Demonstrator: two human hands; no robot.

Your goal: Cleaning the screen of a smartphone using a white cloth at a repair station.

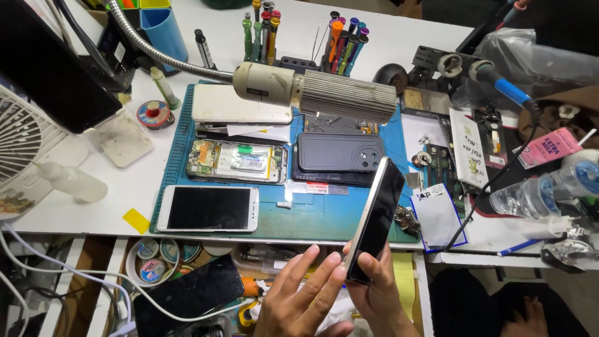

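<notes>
My right hand grips the lower end of a black smartphone with a pale metal rim, held upright and edge-on above the front edge of the blue work mat. My left hand is just left of it, fingers spread, fingertips close to the phone's lower edge and holding nothing. On the mat lie a white phone with a dark screen, an opened phone showing its battery and board, and a dark phone case.
A gooseneck lamp with a ribbed head hangs over the mat. Screwdrivers stand at the back, a soldering iron and plastic bottle at right, a fan at left. Another black phone lies in the open drawer below.
</notes>
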